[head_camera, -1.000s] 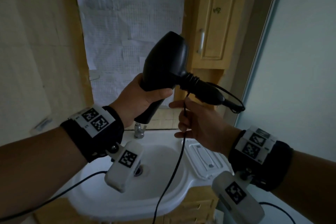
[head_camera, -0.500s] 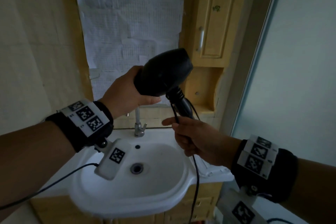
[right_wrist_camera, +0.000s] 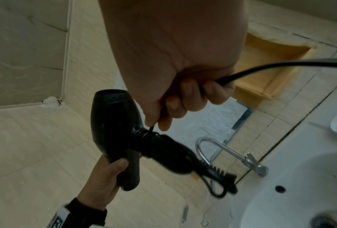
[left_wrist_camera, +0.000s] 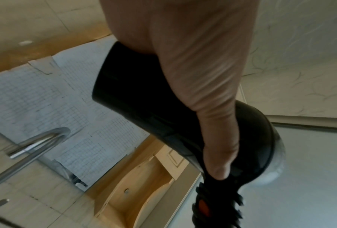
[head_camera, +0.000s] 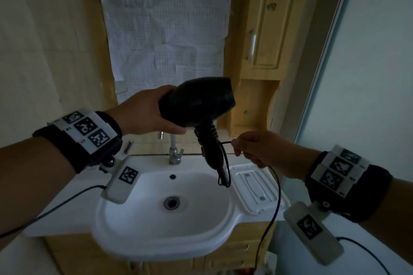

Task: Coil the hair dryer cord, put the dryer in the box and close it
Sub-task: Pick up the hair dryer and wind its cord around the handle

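My left hand (head_camera: pixel 152 116) grips the barrel of the black hair dryer (head_camera: pixel 199 102) above the sink, its handle (head_camera: pixel 212 152) pointing down. Turns of black cord (head_camera: pixel 206 135) wrap the top of the handle. My right hand (head_camera: pixel 252 147) pinches the cord just right of the handle, and the slack (head_camera: pixel 274 198) hangs down past the sink's right edge. In the right wrist view, that hand's fingers (right_wrist_camera: pixel 191 98) curl round the cord (right_wrist_camera: pixel 261 67) beside the dryer (right_wrist_camera: pixel 113 121). In the left wrist view my left hand (left_wrist_camera: pixel 199 86) lies across the dryer body (left_wrist_camera: pixel 144 111). No box is in view.
A white sink (head_camera: pixel 125 214) with a metal tap (head_camera: pixel 173 152) stands below the dryer. A soap dish (head_camera: pixel 252 187) is moulded into its right side. A wooden wall cabinet (head_camera: pixel 263 29) hangs behind, a pale panel (head_camera: pixel 368 73) to the right. Papered mirror (head_camera: pixel 163 18) straight ahead.
The dryer has swung from nozzle-up to nearly level, its handle now pointing down. My right hand has carried the cord round the handle and moved to its right side.
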Demonstrator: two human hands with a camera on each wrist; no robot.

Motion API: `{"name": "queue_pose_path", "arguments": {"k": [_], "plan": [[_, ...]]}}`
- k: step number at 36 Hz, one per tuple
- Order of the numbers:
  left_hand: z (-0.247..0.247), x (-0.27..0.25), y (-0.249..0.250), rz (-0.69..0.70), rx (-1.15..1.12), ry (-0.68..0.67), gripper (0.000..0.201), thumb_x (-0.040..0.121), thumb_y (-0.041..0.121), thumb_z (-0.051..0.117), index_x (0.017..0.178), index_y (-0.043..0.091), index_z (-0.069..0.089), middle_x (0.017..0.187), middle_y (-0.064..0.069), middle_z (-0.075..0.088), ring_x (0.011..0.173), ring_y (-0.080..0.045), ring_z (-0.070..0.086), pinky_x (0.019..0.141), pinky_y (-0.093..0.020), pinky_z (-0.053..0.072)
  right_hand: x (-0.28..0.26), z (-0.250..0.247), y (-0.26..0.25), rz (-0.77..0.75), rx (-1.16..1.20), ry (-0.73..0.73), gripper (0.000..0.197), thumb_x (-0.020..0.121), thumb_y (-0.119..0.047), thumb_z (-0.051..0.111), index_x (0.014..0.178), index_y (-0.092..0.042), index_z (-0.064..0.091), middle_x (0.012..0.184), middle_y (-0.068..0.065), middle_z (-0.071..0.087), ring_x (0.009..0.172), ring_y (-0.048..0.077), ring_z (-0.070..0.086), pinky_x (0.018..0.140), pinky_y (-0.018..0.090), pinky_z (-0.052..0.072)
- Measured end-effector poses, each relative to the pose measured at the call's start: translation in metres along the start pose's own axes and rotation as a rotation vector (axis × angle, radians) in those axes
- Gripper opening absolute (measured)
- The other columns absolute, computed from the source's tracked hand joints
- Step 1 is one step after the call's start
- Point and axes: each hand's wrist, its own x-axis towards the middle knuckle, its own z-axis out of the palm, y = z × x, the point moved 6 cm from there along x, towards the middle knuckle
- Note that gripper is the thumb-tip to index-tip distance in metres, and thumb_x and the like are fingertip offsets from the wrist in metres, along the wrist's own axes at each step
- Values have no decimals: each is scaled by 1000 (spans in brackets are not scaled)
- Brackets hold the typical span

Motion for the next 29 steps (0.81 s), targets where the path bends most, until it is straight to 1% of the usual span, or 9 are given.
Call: {"name": "queue_pose_path", "arguments": {"k": [3, 8, 10, 13, 16, 20, 24, 27, 29], "plan": [[-1, -1, -1, -16, -5, -33, 80, 61, 39, 87, 130, 33, 47, 105, 21, 54, 100, -6, 51, 73, -8, 35, 2, -6, -2, -46, 8, 6, 32, 87, -40, 62, 62, -19, 62, 50, -10, 41, 48, 10, 33, 48, 21, 31], [1, -4, -1, -21, -96, -85, 71, 59, 39, 87, 120, 40, 50, 108, 17, 60, 96, -4, 57, 77, -13, 40, 3, -8, -7, -119, 32, -10, 34, 70, -55, 63, 58, -23, 63, 51, -6, 39, 50, 12, 33, 50, 22, 33], [4, -7, 2, -35, -169, -120, 71, 49, 53, 87, 107, 51, 48, 105, 23, 60, 93, 6, 55, 77, -11, 40, 2, -8, -10, -144, 21, -15, 34, 70, -55, 62, 58, -24, 63, 52, -6, 39, 50, 12, 34, 50, 22, 34], [8, -9, 1, -48, -315, -131, 88, 22, 80, 74, 102, 52, 53, 108, 17, 66, 98, -1, 60, 84, -23, 46, -1, -7, -16, -181, 79, -49, 34, 73, -54, 59, 59, -24, 64, 52, -7, 38, 49, 11, 33, 52, 24, 35], [13, -9, 1, -47, -479, -139, 91, 18, 77, 78, 101, 43, 61, 102, 9, 72, 96, -10, 66, 86, -30, 49, -4, -4, -21, -226, 168, -99, 38, 83, -51, 55, 54, -27, 62, 56, -3, 33, 53, 12, 30, 56, 25, 33], [19, -9, 4, -51, -599, -135, 88, 22, 69, 84, 100, 34, 66, 95, 4, 75, 92, -18, 68, 87, -38, 51, -3, 2, -17, -222, 258, -157, 72, 80, -61, 59, 79, 11, 54, 71, 16, 45, 63, 27, 42, 63, 28, 42], [25, -9, 7, -82, -707, -121, 85, 26, 65, 86, 101, 31, 67, 91, 3, 75, 87, -17, 68, 79, -35, 51, -4, 3, -18, -209, 443, -127, 39, 88, -41, 45, 74, -11, 67, 64, 0, 65, 56, 8, 62, 57, 18, 51], [30, -9, 9, -121, -782, -106, 87, 28, 62, 88, 105, 27, 68, 97, -5, 74, 94, -25, 67, 83, -39, 53, -7, -3, -13, -174, 588, -13, 29, 99, -16, 41, 83, -14, 64, 73, -1, 68, 65, 10, 65, 61, 22, 56], [34, -9, 11, -149, -821, -98, 89, 31, 61, 88, 109, 25, 66, 102, -10, 72, 100, -31, 65, 92, -46, 52, -8, 1, -16, -192, 645, 11, 19, 97, -18, 47, 94, -12, 64, 76, 1, 64, 68, 13, 59, 63, 26, 55]]}}
